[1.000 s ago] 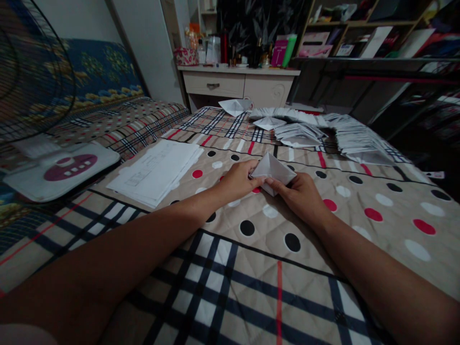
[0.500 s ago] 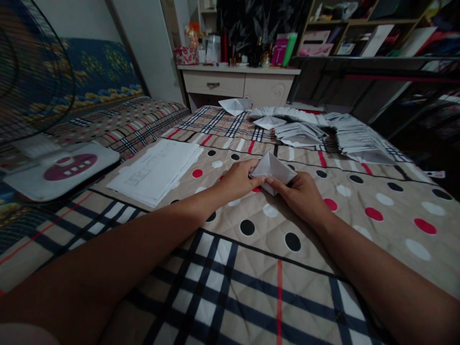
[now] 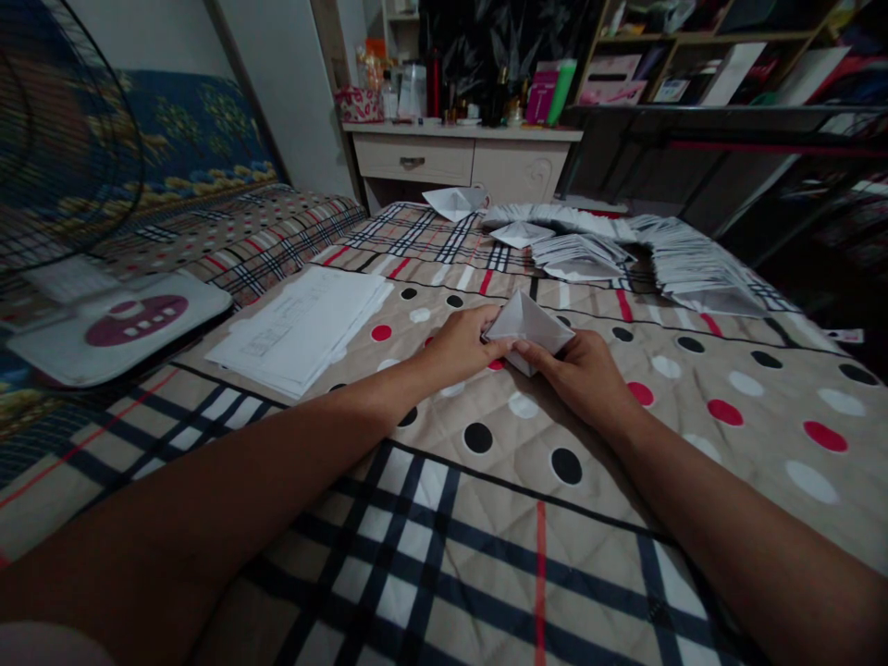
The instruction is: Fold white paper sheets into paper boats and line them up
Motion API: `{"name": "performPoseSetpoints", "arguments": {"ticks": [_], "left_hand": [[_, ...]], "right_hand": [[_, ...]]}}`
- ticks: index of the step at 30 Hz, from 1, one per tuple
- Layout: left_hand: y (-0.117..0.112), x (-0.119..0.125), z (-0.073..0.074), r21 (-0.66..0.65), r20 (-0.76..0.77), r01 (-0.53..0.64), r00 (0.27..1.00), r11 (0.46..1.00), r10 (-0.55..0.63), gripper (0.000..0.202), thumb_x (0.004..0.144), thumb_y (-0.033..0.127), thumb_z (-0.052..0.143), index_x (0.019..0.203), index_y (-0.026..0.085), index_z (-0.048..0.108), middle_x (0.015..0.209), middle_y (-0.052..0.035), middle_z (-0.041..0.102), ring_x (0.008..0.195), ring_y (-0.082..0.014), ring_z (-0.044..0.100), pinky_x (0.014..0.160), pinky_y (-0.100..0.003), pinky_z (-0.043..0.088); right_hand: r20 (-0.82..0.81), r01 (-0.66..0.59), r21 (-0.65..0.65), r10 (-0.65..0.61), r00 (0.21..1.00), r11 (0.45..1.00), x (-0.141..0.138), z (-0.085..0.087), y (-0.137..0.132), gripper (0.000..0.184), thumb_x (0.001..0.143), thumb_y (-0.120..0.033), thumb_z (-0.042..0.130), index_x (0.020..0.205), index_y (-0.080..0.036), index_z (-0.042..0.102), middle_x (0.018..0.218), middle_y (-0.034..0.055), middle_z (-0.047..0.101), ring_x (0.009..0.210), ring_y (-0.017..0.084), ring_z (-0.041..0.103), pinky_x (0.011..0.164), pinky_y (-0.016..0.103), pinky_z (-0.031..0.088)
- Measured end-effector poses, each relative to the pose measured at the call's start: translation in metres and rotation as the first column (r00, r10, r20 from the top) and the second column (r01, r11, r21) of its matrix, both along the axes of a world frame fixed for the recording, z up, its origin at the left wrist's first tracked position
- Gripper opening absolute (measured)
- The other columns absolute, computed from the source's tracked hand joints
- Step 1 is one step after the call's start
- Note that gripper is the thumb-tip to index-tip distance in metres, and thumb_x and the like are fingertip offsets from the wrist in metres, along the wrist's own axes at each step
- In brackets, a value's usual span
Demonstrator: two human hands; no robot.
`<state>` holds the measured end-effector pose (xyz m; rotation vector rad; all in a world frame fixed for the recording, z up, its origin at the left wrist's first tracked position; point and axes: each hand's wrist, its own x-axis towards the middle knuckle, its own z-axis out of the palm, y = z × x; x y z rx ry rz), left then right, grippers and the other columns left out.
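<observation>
A folded white paper piece (image 3: 528,326) rests on the dotted quilt at the middle of the bed (image 3: 486,518). My left hand (image 3: 459,347) pinches its left corner with closed fingers. My right hand (image 3: 581,375) grips its lower right side, thumb pressed along the fold. Both forearms stretch forward over the checked part of the quilt.
A stack of flat white sheets (image 3: 302,326) lies to the left of my hands. Rows of folded paper pieces (image 3: 624,250) spread across the far side of the bed. A fan base (image 3: 117,324) sits at the left, and a cluttered dresser (image 3: 458,157) stands behind.
Almost nothing differs; both hands keep their hold on the folded paper, with only a slight shift of the view.
</observation>
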<state>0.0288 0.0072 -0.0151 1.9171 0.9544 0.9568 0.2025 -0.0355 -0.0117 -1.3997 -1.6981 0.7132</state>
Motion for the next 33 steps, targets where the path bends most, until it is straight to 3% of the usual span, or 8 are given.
{"name": "performPoseSetpoints", "arguments": {"ticks": [33], "left_hand": [[0.0024, -0.0008, 0.0009, 0.071, -0.063, 0.006, 0.998, 0.997, -0.002, 0.013, 0.078, 0.019, 0.063, 0.089, 0.014, 0.061, 0.083, -0.004, 0.066, 0.079, -0.0182, 0.063, 0.071, -0.028, 0.052]], "right_hand": [[-0.005, -0.014, -0.008, 0.014, 1.0, 1.0, -0.0013, 0.0012, -0.0001, 0.036, 0.08, -0.047, 0.064, 0.07, -0.012, 0.064, 0.061, 0.0026, 0.058, 0.053, 0.012, 0.046, 0.046, 0.024, 0.033]]}}
